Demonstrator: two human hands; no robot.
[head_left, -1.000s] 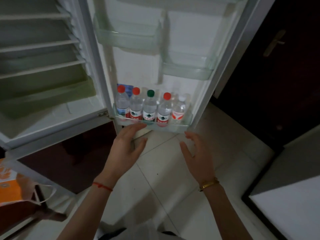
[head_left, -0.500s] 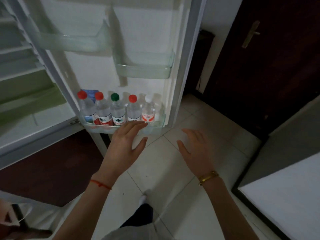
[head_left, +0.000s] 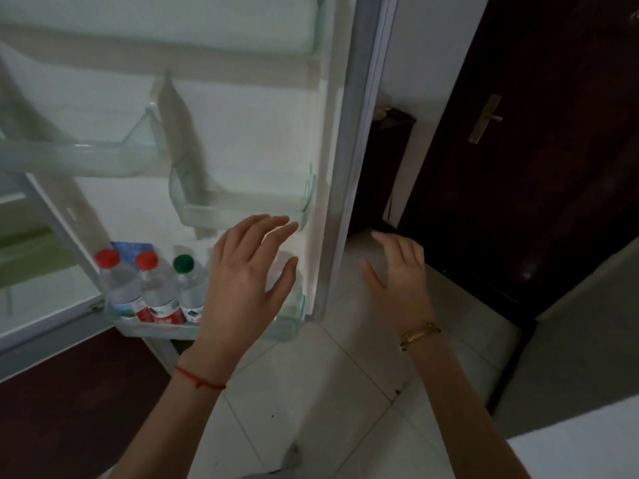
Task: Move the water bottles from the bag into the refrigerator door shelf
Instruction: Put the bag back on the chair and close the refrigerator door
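Water bottles (head_left: 159, 292), where are they?

– Three show, upright and side by side in the bottom door shelf (head_left: 155, 329) of the open refrigerator door (head_left: 259, 133). Two have red caps and the third, on the right, has a green cap. A blue packet (head_left: 131, 244) stands just behind the two red-capped ones.

And the rest of that shelf?

– The left hand (head_left: 242, 281) is in front of its right part and hides what is there. Its fingers (head_left: 276, 224) are straight and spread, grasping nothing. Whether the hand touches the door or the shelf cannot be told. A red string (head_left: 198, 382) circles that wrist.

What about the right hand (head_left: 397, 278)?

– It is raised just past the door's outer edge, above the pale floor tiles (head_left: 311, 392). Its fingers are released and slightly spread, holding nothing. A gold bracelet (head_left: 418, 335) sits on the wrist.

Anything else nearby?

– Two clear shelves are higher on the door: one on the left (head_left: 69, 157), one lower toward the right (head_left: 235, 209). A dark wooden door (head_left: 536, 202) with a metal handle (head_left: 485, 119) stands to the right.
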